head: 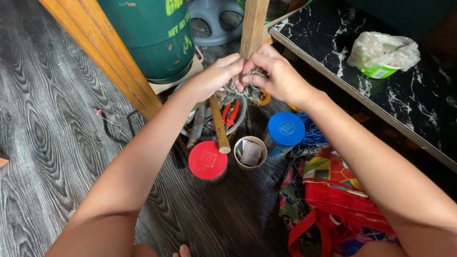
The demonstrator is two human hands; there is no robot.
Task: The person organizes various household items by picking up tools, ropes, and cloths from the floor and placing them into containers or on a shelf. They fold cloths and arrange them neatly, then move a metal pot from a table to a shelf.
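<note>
Grey wood-grain floor [43, 143] carries a tool bowl [238, 124]. Directly above the bowl, left hand [216, 76] and right hand [276, 76] both pinch a metal chain [247, 90]: apparently limp, heavy, slippery; grip bunched links.

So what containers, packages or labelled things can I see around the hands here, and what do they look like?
Green gas cylinder: top centre, yellow-green lettering.
Red-lidded jar: on the floor below the hands, round.
Blue-lidded jar: right of it, round.
Open cardboard tube: between the two jars.
Green tub: on the black marble shelf, wrapped in clear plastic, white label.
Colourful bag: bottom right, red handles.
</note>
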